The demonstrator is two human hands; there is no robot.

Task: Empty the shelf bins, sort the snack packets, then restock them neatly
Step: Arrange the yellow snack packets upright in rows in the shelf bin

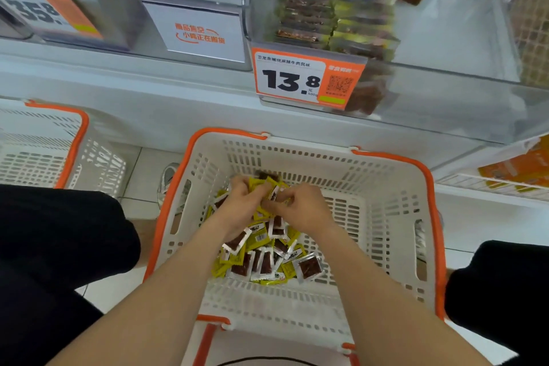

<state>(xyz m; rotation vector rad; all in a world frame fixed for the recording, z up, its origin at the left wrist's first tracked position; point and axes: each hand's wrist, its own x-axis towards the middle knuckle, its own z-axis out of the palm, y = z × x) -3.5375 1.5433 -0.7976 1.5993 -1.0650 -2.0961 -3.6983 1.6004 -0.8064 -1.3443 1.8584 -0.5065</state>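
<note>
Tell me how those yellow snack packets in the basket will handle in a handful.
The snack packets look flat and probably light: the left hand and right hand together hold several. Their glossy film likely makes them slippery. Heaped loosely in the basket, they would probably slide when pushed.

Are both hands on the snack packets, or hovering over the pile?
Touching. Head view: the left hand curls round a bunch of yellow packets, and the right hand pinches the same bunch above the pile in the basket.
</note>
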